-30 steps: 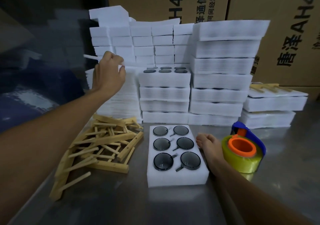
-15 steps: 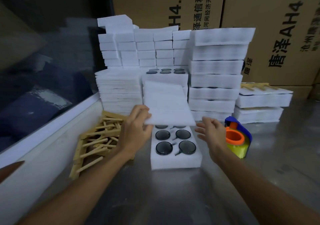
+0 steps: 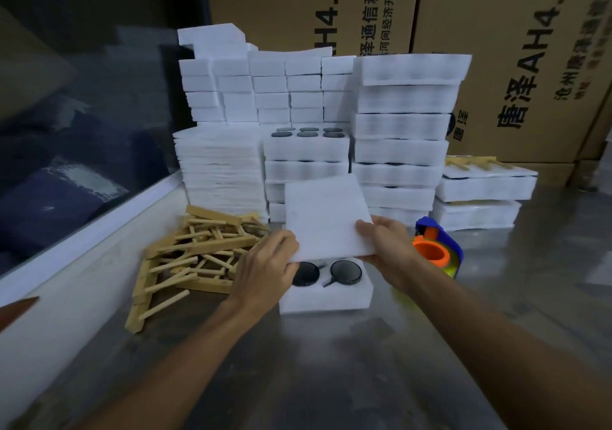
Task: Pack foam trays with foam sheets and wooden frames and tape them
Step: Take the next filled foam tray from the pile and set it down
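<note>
A white foam tray (image 3: pixel 326 297) with round dark lenses in its pockets lies on the steel table in front of me. Above it hangs a thin white foam sheet (image 3: pixel 326 217), tilted, its near edge low over the tray and hiding the far pockets. My left hand (image 3: pixel 265 270) pinches the sheet's near left corner. My right hand (image 3: pixel 385 247) grips its near right corner, thumb on top. A heap of wooden frames (image 3: pixel 195 257) lies left of the tray. An orange, blue and yellow tape dispenser (image 3: pixel 437 252) stands just right of my right hand.
Stacks of foam sheets (image 3: pixel 222 171) and filled foam trays (image 3: pixel 397 131) stand behind the tray. Two taped packs (image 3: pixel 483 194) with a wooden frame on top sit at the right. Cardboard boxes (image 3: pixel 513 48) form the back wall. A white ledge (image 3: pixel 82 254) borders the table's left side.
My left hand took a sheet from the stack and carried it over the tray. My right hand rose from the table and took hold of the sheet's right corner.
</note>
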### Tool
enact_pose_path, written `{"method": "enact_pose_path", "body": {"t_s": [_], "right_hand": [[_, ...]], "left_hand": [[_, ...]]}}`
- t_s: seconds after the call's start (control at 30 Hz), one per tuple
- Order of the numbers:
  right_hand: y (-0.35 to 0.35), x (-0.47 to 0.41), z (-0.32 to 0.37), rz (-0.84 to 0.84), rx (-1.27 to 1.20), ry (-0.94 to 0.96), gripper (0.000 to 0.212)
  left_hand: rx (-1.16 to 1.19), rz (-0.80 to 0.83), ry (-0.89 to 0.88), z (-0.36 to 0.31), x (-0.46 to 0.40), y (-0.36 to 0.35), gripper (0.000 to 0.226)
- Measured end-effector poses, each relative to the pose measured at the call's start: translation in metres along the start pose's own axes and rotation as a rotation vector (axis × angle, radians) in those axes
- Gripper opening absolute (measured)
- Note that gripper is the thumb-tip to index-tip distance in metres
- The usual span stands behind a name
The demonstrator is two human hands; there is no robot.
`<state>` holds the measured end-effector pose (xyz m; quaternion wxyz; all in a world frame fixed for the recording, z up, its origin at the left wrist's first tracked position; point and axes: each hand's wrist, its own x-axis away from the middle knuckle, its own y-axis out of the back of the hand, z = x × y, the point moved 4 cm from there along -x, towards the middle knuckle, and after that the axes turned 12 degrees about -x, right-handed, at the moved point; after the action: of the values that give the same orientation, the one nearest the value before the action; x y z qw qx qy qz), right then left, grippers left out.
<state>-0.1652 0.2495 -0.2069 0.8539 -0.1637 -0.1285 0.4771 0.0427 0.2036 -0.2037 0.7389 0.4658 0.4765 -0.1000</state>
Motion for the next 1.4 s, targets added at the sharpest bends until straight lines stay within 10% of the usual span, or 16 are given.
{"method": "enact_pose_path", "body": {"t_s": [0.37, 0.93, 1.13, 1.4], "right_hand": [[0.019, -0.005, -0.03, -0.081, 0.676, 0.152, 0.054], [0.017, -0.008, -0.041, -0.076, 0.881, 0.216, 0.047], [0.012, -0.013, -0.049, -0.106, 1.035, 0.198, 0.05], [-0.008, -0.041, -0.051, 0.146, 1.045, 0.112, 0.057]], "left_hand": [[0.231, 0.184, 0.137, 0.017, 0.031, -0.023, 0.025], [0.372, 0.259, 0.545, 0.028, 0.011, -0.045, 0.003], [0.271, 0.67, 0.634, 0.026, -0.004, -0.086, 0.065], [0.345, 0.799, 0.638, 0.019, -0.004, -0.095, 0.083]]}}
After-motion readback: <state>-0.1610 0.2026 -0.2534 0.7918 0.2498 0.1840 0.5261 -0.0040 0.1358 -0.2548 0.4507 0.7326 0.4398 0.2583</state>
